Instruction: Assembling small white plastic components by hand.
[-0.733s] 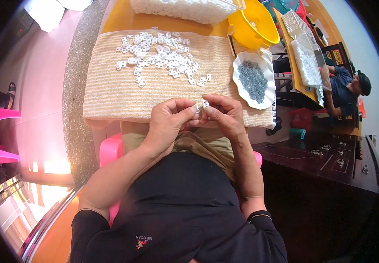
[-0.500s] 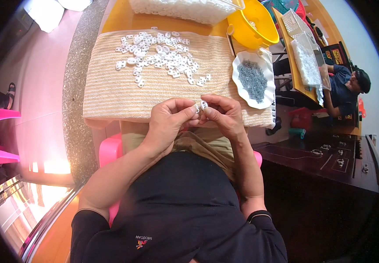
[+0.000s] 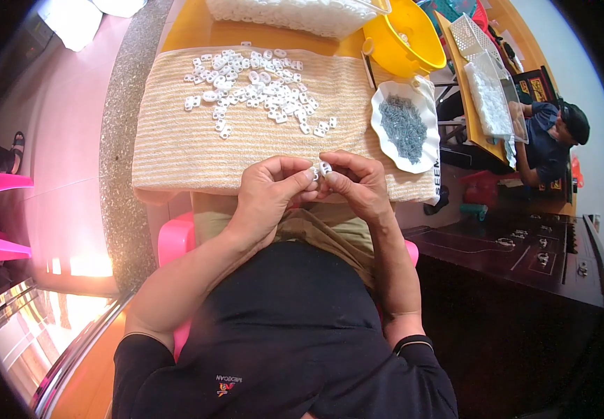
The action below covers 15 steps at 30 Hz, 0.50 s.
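Note:
Both hands meet over the near edge of a striped beige towel [image 3: 176,146]. Between thumb and fingertips, my right hand [image 3: 358,183] pinches a small white plastic piece [image 3: 325,168] with holes in it. Close against it, my left hand [image 3: 268,192] pinches another small white piece [image 3: 314,174], mostly covered by the fingertips. Whether the two pieces touch is too small to tell. Beyond the hands lies a loose heap of white two-holed plastic pieces [image 3: 260,84]. To the right of it stands a white scalloped dish [image 3: 424,159] full of small grey metal parts [image 3: 403,129].
A clear tub [image 3: 295,21] of white pieces and a yellow basin [image 3: 386,49] stand at the back. A thin dark tool [image 3: 369,70] lies beside the basin. At the far right a person [image 3: 550,133] sits by another bin [image 3: 489,98]. A pink stool [image 3: 1,209] is at left.
The white piece in my right hand has turned slightly. Both hands stay nearly in the same place.

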### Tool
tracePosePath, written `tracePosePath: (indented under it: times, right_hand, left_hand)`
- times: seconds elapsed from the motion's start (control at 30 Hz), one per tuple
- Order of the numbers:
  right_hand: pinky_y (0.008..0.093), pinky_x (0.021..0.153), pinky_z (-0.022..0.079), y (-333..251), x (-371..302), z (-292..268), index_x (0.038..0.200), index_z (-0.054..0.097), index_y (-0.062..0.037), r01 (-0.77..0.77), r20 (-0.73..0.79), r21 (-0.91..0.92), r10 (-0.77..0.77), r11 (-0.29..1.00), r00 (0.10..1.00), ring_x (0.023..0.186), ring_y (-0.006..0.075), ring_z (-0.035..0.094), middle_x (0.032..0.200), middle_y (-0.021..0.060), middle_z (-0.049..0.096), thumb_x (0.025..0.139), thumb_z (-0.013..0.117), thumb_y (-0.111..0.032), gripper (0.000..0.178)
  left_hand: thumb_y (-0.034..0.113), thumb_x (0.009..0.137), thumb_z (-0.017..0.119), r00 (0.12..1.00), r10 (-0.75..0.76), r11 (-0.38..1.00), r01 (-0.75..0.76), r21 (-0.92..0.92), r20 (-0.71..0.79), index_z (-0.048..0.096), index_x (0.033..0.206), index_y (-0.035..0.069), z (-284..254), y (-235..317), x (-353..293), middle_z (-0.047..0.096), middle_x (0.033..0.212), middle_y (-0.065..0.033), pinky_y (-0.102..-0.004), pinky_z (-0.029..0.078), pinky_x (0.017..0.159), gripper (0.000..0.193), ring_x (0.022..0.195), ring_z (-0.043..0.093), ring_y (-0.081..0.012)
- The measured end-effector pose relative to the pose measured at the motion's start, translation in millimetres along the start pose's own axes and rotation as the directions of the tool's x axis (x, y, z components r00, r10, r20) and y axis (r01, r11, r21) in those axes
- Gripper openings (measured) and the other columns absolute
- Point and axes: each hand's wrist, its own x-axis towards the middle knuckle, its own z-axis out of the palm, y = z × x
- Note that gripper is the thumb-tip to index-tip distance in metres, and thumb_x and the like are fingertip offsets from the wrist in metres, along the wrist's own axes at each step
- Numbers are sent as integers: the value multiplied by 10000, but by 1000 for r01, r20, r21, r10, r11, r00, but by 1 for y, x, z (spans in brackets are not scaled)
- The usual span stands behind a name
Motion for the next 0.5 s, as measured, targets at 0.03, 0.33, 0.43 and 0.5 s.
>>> tracePosePath:
  times: [0.03,0.33,0.43,0.5]
  right_hand:
    - [263,715,571,1,0,-1,1168,581,42,-1,0,1,1,1000,1000,762,114,641,896,72,659,885,613,-7,289]
    - [250,714,549,0,0,5,1151,591,62,31,16,-18,-31,999,999,814,149,648,957,99,644,872,625,-2,288]
    - [249,719,549,-3,1,7,1144,595,62,27,14,-28,-27,999,1000,822,146,647,958,99,646,872,628,-5,282]
    - [248,717,548,-4,0,6,1141,597,62,15,11,-25,-15,1000,1000,826,141,644,958,96,650,869,633,-7,283]
  left_hand:
    - [47,882,619,1000,4,1000,-4,5,1,609,989,-16,0,0,0,655,857,-84,-240,549,683,124,721,632,-118]
    - [52,882,623,999,52,996,-52,78,12,620,971,-23,2,-2,0,659,831,-72,-242,547,673,116,712,629,-106]
    - [53,884,622,998,57,996,-58,71,12,618,975,-24,2,-3,0,658,833,-73,-245,548,670,119,711,629,-106]
    - [52,884,622,998,56,996,-57,65,14,617,977,-24,3,-3,0,659,836,-73,-245,549,671,121,712,630,-106]
